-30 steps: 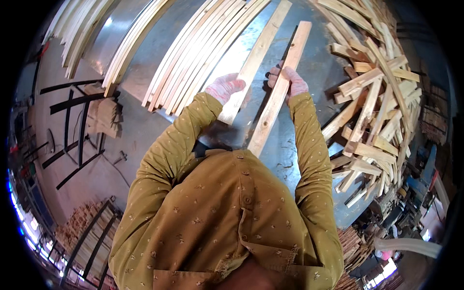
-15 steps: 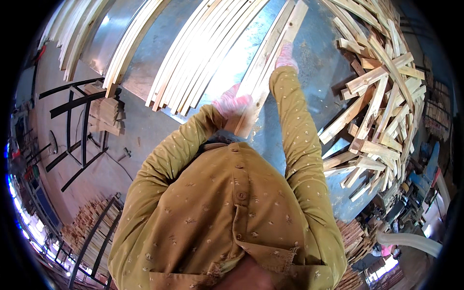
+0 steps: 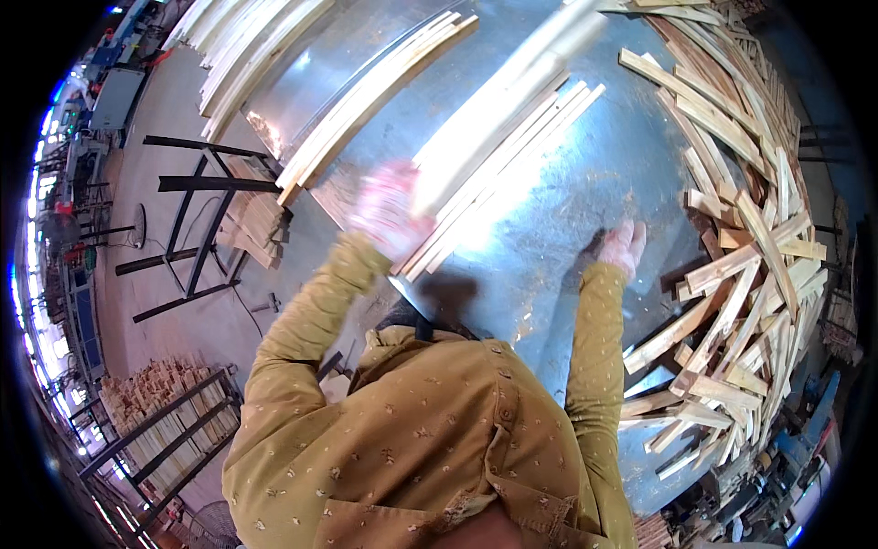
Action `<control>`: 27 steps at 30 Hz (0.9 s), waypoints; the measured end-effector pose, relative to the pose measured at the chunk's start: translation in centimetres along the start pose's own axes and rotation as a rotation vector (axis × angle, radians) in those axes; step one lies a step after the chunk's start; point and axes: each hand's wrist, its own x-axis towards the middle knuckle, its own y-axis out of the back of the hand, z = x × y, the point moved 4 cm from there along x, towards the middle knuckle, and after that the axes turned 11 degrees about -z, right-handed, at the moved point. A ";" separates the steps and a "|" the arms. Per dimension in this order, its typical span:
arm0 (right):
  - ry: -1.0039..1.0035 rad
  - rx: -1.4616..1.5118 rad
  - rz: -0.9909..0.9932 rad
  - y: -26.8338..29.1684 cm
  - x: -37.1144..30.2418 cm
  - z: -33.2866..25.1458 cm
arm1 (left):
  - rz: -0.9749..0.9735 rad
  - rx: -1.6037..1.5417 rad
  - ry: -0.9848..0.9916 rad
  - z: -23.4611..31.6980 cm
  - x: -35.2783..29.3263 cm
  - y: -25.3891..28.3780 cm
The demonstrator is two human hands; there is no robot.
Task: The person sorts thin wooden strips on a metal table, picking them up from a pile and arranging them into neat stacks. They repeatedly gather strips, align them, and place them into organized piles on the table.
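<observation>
1. The left hand (image 3: 393,209), pink and white and smeared by blur, is left of centre in the upper half of the frame, at the lower end of a pale wooden bundle (image 3: 506,101). The fingers are too blurred to show how they close, so I cannot tell whether they are clamped on the wood.
2. The bundle runs slantwise from that hand to the top edge of the frame, right of centre. It looks long, straight-sided and almost white under the light; blur merges its pieces, so their number cannot be told.
3. Just beside it, on its lower right, lies a row of narrow strips (image 3: 501,177), nearly parallel to it. These are sharper: slim, light yellow, with square-cut ends staggered at the upper end and thin dark gaps between them.
4. The right hand (image 3: 622,245) is right of centre, well apart from the strips and over the grey metal table (image 3: 558,242). Its fingers are extended and slightly apart, with nothing seen between them.
5. On the right of the frame is a tangled pile of offcuts (image 3: 741,258), short and long pieces crossing at many angles, yellowish to brown.
6. In the upper left, a smaller set of strips (image 3: 380,96) lies on the table, its edges warm tan.
</observation>
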 end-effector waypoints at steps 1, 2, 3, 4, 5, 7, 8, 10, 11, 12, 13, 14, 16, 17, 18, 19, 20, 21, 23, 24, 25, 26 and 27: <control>-0.003 0.076 -0.018 0.0 -0.2 1.1 | 0.167 0.167 -0.015 -3.6 -0.3 2.5; -0.007 0.149 -0.022 0.2 -0.5 1.8 | 0.311 0.525 -0.035 -6.1 -0.5 5.1; -0.010 0.220 -0.024 0.5 -0.7 2.7 | 0.237 0.587 0.099 -7.4 -0.4 7.1; 0.007 0.194 -0.029 1.1 -0.8 3.7 | 0.159 0.647 0.220 -8.3 0.1 9.0; 0.022 0.174 -0.042 1.5 -0.8 4.7 | 0.106 0.660 0.284 -10.2 0.4 9.6; 0.129 0.153 -0.026 2.2 -1.0 5.3 | 0.067 0.645 0.303 -14.1 2.3 9.2; 0.239 -0.086 -0.058 2.8 -1.3 3.9 | 0.129 0.615 0.255 -15.1 3.6 8.7; 0.401 -0.641 -0.081 6.2 -2.6 -2.2 | 0.207 0.557 0.225 -15.7 3.9 6.8; 0.561 -0.827 0.009 7.8 -3.5 -6.9 | 0.291 0.506 0.236 -17.5 4.0 6.7; 0.712 -1.018 0.079 7.9 -3.5 -11.4 | 0.377 0.457 0.240 -18.9 4.0 6.6; 0.764 -0.957 0.070 8.8 -2.7 -14.8 | 0.328 0.454 0.296 -21.0 4.1 7.2; 0.830 -1.006 0.099 9.9 -1.2 -17.4 | 0.277 0.548 0.369 -18.8 3.7 7.9; 0.764 -1.301 0.137 14.9 4.2 -18.8 | 0.096 0.711 0.375 -18.3 3.8 8.5; 0.595 -1.480 0.117 17.1 7.0 -19.4 | -0.006 0.708 0.465 -17.3 4.5 8.9; 0.478 -1.569 0.138 19.3 9.6 -19.0 | -0.063 0.775 0.567 -13.9 4.8 8.6; 0.468 -1.640 0.141 21.0 11.7 -18.7 | -0.043 0.858 0.576 -12.1 5.2 8.0; 0.466 -1.704 0.141 22.1 13.8 -18.5 | -0.012 0.939 0.593 -10.9 5.2 7.7; 0.372 -1.720 0.106 23.5 15.6 -17.8 | 0.148 0.850 0.454 -9.5 5.2 7.4; 0.171 -1.757 0.034 24.3 17.7 -16.2 | 0.303 0.610 0.181 -4.4 6.2 5.5; 0.166 -1.814 -0.039 22.6 17.5 -17.2 | 0.271 0.318 -0.033 -1.3 6.4 3.7; 0.170 -1.869 -0.121 20.2 16.1 -18.4 | 0.232 0.028 -0.237 1.2 6.6 1.8; 0.196 -1.861 -0.240 18.5 14.9 -18.1 | 0.167 -0.274 -0.444 5.4 6.7 -0.3; 0.219 -1.850 -0.356 17.0 13.1 -17.7 | 0.042 -0.271 -0.441 9.7 6.7 -2.4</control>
